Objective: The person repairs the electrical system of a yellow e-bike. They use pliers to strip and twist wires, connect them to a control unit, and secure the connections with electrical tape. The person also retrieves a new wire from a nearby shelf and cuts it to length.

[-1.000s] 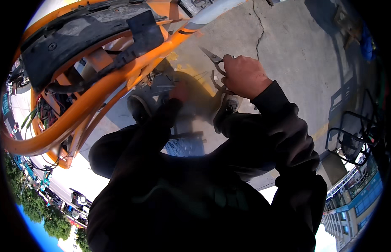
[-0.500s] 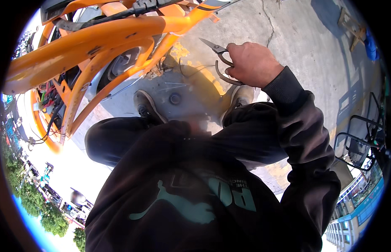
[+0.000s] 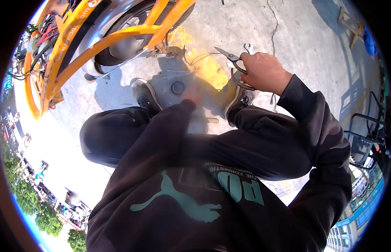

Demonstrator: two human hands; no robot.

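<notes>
My right hand [image 3: 266, 74] grips a pair of scissors [image 3: 232, 57] with dark loop handles, its pointed metal blades aimed left over the concrete. Just past that hand, an open-ended wrench [image 3: 248, 47] lies on the ground. Between my shoes, my left hand [image 3: 194, 94] is smeared by motion, and its fingers cannot be made out. Nearest to it is a dark, round, ring-shaped thing [image 3: 177, 87] on the ground, which looks like a roll of tape. A thin dark wire [image 3: 191, 63] curls over the yellow paint patch ahead.
An orange vehicle frame [image 3: 73, 40] with a wheel [image 3: 127, 42] and a bundle of loose wires [image 3: 45, 40] stands at the upper left. My shoes [image 3: 145, 95] flank the work spot. A black metal chair [image 3: 365, 130] is at the right, a wooden stand [image 3: 351, 27] at the far right.
My left hand has moved forward from close to my body to beside the ring-shaped thing. My right hand, still holding the scissors, sits slightly right and lower. The view has shifted; the wrench now shows.
</notes>
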